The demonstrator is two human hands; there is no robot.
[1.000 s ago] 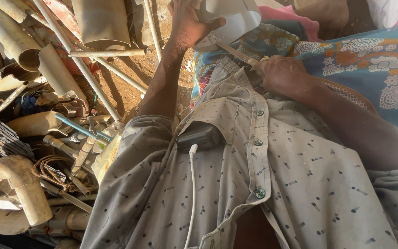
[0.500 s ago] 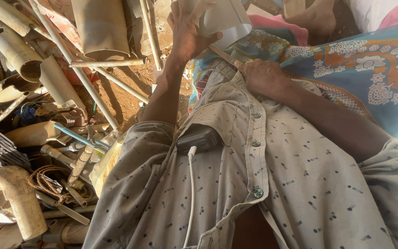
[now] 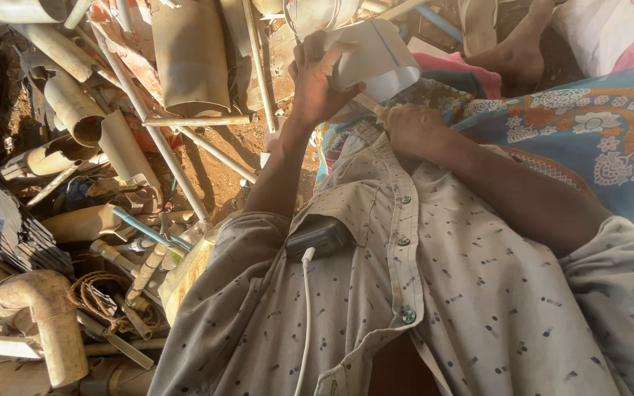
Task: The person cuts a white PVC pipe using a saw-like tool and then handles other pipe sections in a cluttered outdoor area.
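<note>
On my far left I see a heap of dusty tan pipes and a bent pipe elbow (image 3: 42, 312) on the reddish ground. Moving right, my left hand (image 3: 317, 81) is raised, fingers wrapped around a short white pipe piece (image 3: 372, 59); it is wide, thin-walled and curved, its open rim turned down towards my chest. Just below it, my right hand (image 3: 412, 128) is clenched on a thin stick-like tool (image 3: 370, 105) whose tip touches the pipe's rim. Farther right lies a patterned blue and orange cloth (image 3: 610, 139).
</note>
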